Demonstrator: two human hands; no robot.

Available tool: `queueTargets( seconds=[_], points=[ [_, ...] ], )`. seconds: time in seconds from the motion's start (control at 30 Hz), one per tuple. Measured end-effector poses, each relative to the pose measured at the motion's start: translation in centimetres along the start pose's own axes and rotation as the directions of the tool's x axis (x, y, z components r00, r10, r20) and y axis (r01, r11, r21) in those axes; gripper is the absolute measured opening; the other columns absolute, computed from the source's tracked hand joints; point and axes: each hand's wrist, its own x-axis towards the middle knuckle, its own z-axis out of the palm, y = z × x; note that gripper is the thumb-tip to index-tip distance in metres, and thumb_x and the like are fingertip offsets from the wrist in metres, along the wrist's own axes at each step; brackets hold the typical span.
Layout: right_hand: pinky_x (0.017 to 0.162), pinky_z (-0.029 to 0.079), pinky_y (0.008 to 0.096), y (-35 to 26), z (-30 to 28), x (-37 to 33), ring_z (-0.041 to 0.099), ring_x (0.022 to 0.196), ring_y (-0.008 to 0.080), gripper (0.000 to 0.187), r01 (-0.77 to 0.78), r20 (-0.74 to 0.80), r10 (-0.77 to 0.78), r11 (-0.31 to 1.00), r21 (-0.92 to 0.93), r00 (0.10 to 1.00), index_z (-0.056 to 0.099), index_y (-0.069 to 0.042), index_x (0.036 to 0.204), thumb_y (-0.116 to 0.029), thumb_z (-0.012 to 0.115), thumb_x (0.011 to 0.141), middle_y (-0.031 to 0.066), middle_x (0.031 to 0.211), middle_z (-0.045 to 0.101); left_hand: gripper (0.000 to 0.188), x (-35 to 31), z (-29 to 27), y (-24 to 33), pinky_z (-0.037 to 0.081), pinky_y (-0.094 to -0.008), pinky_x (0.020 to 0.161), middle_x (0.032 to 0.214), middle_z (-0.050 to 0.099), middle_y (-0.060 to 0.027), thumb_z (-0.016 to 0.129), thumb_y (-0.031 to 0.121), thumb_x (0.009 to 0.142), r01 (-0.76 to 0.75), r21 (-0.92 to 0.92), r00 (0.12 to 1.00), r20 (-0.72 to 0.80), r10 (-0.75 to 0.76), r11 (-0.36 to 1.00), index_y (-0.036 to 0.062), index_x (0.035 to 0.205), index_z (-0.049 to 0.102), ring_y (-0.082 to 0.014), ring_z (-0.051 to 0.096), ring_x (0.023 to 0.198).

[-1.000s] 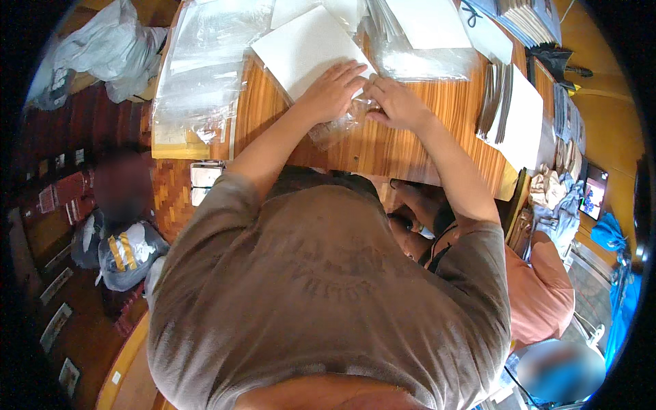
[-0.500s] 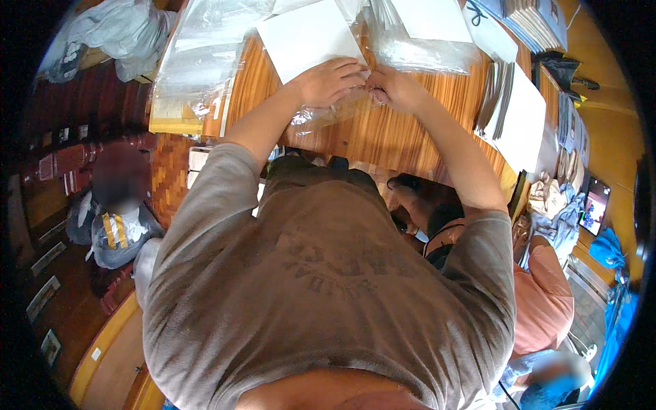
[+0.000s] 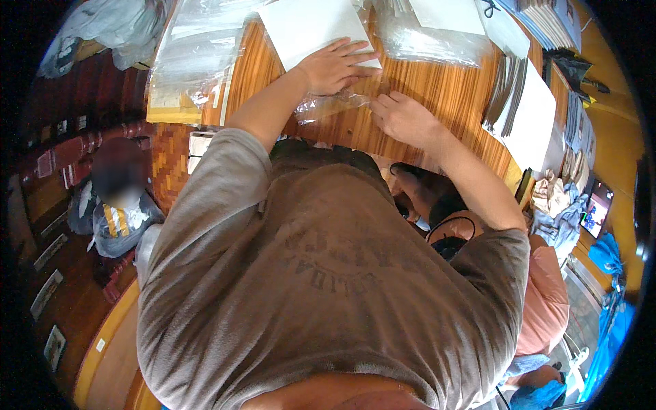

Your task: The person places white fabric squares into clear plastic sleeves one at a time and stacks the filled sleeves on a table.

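A flat white sheet point(image 3: 307, 31) lies at an angle on the striped wooden table, and clear plastic film point(image 3: 328, 107) sticks out past its near edge. My left hand point(image 3: 335, 67) rests on the sheet's near corner, fingers stretched out and spread. Just to the right and nearer to me, my right hand point(image 3: 404, 119) is closed, its fingertips pinching the clear film close to its right end. How much of the film is inside those fingers is hidden.
Clear plastic sleeves point(image 3: 195, 51) are heaped at the table's left, with more sleeves point(image 3: 434, 44) at the back right. Dark-edged boards point(image 3: 506, 96) and a white panel point(image 3: 536, 123) stand at the right edge. A person in a pink top point(image 3: 544, 301) is close on my right.
My right hand has drawn away from my left, toward me and to the right, still pinching. My left hand's fingers have spread out over the sheet.
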Motion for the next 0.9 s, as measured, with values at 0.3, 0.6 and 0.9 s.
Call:
queueTargets(
  seconds=[0.3, 0.6, 0.9],
  points=[
    [0.097, 0.054, 0.0438, 0.8, 3.0, 5.7, 0.066, 0.113, 0.0346, 0.02, -0.467, -0.024, 0.501, 0.823, 0.324, 0.865, 0.071, -0.003, 0.104, -0.021, 0.067, 0.097, 0.0125, 0.118, 0.068, 0.054, 0.2, 1.3, -1.0, 0.019, -0.0537, 0.134, 0.176, 0.027, 0.006, 0.053, 0.033, 0.107, -0.045, -0.022, 0.997, -0.061, 0.044, 0.999, 0.0326, 0.161, 0.048, -0.0253, 0.022, 0.163],
    [0.099, 0.055, 0.0412, -2.3, -0.5, 3.3, 0.066, 0.111, 0.031, 0.027, -0.227, -0.242, 0.301, 0.929, 0.292, 0.922, 0.068, -0.005, 0.109, -0.026, 0.073, 0.092, 0.0092, 0.112, 0.066, 0.054, 0.3, 1.8, -1.2, 0.016, -0.0519, 0.135, 0.175, 0.03, 0.0064, 0.051, 0.039, 0.108, -0.093, -0.02, 0.994, -0.061, 0.092, 0.995, 0.0385, 0.162, 0.044, -0.0228, 0.022, 0.163],
    [0.099, 0.056, 0.0446, -2.7, -3.0, 8.4, 0.071, 0.105, 0.0318, 0.049, -0.531, -0.199, 0.597, 0.792, 0.302, 0.777, 0.068, -0.008, 0.119, -0.045, 0.08, 0.089, 0.0125, 0.111, 0.072, 0.065, 0.3, 2.2, -1.6, 0.016, -0.051, 0.135, 0.175, 0.032, 0.0062, 0.059, 0.047, 0.099, -0.088, -0.047, 0.995, -0.057, 0.086, 0.995, 0.038, 0.161, 0.045, -0.0223, 0.022, 0.163]
  ],
)
